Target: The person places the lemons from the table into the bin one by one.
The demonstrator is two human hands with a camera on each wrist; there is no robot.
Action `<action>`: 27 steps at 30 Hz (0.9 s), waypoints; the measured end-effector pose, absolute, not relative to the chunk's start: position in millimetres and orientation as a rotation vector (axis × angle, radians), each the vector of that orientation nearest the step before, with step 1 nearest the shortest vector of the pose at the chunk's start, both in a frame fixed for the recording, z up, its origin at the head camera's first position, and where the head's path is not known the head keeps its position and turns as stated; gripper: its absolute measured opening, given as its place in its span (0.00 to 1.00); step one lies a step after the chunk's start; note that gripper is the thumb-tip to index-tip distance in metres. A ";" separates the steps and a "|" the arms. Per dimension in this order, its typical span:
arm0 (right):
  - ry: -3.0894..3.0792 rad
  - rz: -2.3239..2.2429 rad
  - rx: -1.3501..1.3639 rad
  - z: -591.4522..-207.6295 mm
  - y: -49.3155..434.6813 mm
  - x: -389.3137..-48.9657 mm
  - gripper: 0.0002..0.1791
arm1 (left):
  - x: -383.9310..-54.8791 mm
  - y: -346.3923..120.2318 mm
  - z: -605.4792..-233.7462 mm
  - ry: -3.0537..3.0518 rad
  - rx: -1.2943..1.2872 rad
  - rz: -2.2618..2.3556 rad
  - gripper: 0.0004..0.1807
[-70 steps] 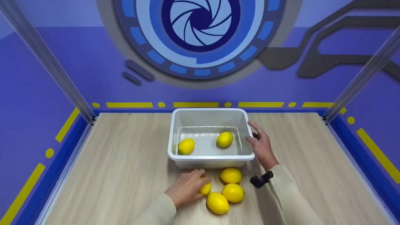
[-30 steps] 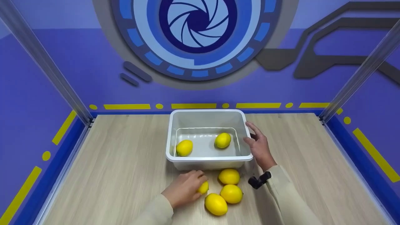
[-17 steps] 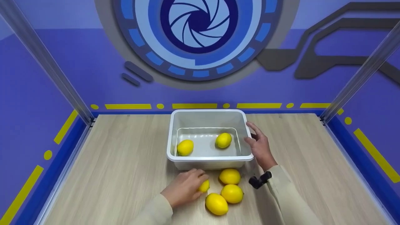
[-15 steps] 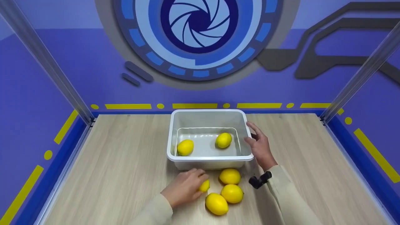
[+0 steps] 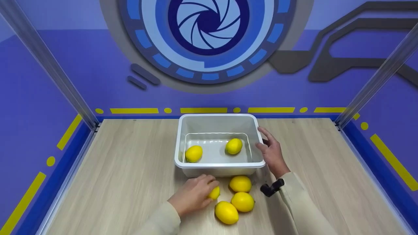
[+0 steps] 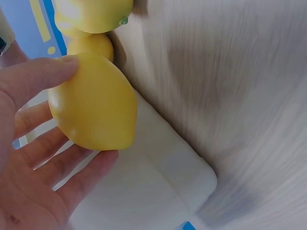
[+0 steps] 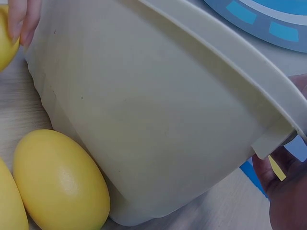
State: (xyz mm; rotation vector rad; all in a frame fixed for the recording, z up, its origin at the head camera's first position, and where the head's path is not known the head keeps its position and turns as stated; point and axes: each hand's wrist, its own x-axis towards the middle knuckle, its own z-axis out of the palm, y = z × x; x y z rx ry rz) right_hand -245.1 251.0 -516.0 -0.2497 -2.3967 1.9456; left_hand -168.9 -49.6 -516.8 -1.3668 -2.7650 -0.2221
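Note:
In the head view my left hand (image 5: 192, 194) holds a yellow lemon (image 5: 214, 193) just in front of the white plastic tub (image 5: 218, 165). The left wrist view shows the thumb on one side of this lemon (image 6: 96, 105) and the fingers against the other. My right hand (image 5: 274, 155) grips the tub's right rim, thumb near the top edge and the other fingers partly hidden behind it. Inside the tub lie two lemons, one at left (image 5: 194, 153) and one at right (image 5: 233, 146).
Three more lemons rest close together on the wooden table (image 5: 130, 169) before the tub: a far one (image 5: 240, 184), a middle one (image 5: 242, 202) and a near one (image 5: 226, 212). A purple-blue printed wall (image 5: 98, 71) rises behind the table, with metal posts at both back corners.
The lemon in my left hand has shifted very slightly toward the tub. My right hand, the tub and the other lemons stay in place.

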 end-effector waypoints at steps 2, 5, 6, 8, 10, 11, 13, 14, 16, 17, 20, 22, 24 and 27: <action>-2.401 1.943 -0.249 -515.6 250.7 -245.1 0.33 | -168.7 -49.5 -515.7 -2.756 -1.368 -0.226 0.24; -2.406 1.939 -0.262 -515.2 250.6 -245.6 0.33 | -168.3 -49.7 -513.5 -2.748 -1.367 -0.228 0.24; -2.409 1.938 -0.265 -515.2 250.6 -245.9 0.33 | -168.3 -49.7 -512.8 -2.747 -1.369 -0.227 0.24; -2.413 1.937 -0.275 -514.9 250.5 -245.9 0.32 | -168.3 -49.9 -511.7 -2.742 -1.369 -0.225 0.24; -2.415 1.937 -0.277 -514.3 250.6 -246.0 0.32 | -168.4 -49.8 -510.4 -2.749 -1.370 -0.223 0.24; -2.414 1.938 -0.277 -514.0 250.7 -245.9 0.32 | -168.6 -49.6 -509.9 -2.749 -1.370 -0.223 0.24; -2.416 1.938 -0.277 -513.4 250.7 -245.7 0.32 | -168.5 -49.6 -508.7 -2.745 -1.369 -0.226 0.24; -2.417 1.936 -0.278 -513.3 250.6 -245.8 0.32 | -168.3 -49.6 -508.1 -2.743 -1.369 -0.226 0.24; -2.418 1.937 -0.279 -513.3 250.7 -245.7 0.32 | -168.1 -49.6 -506.6 -2.744 -1.369 -0.232 0.24; -2.419 1.934 -0.281 -513.3 250.6 -245.6 0.33 | -168.0 -49.6 -506.1 -2.741 -1.369 -0.233 0.24; -2.423 1.933 -0.284 -513.1 250.2 -245.5 0.32 | -167.7 -49.4 -504.0 -2.739 -1.373 -0.232 0.25; -2.421 1.934 -0.284 -513.0 250.1 -245.3 0.33 | -167.6 -49.6 -502.6 -2.732 -1.373 -0.235 0.25; -2.418 1.942 -0.278 -512.8 250.3 -244.9 0.33 | -167.5 -49.7 -501.6 -2.714 -1.372 -0.239 0.25; -2.401 1.966 -0.275 -513.1 250.7 -244.1 0.33 | -167.2 -50.1 -500.9 -2.674 -1.368 -0.249 0.24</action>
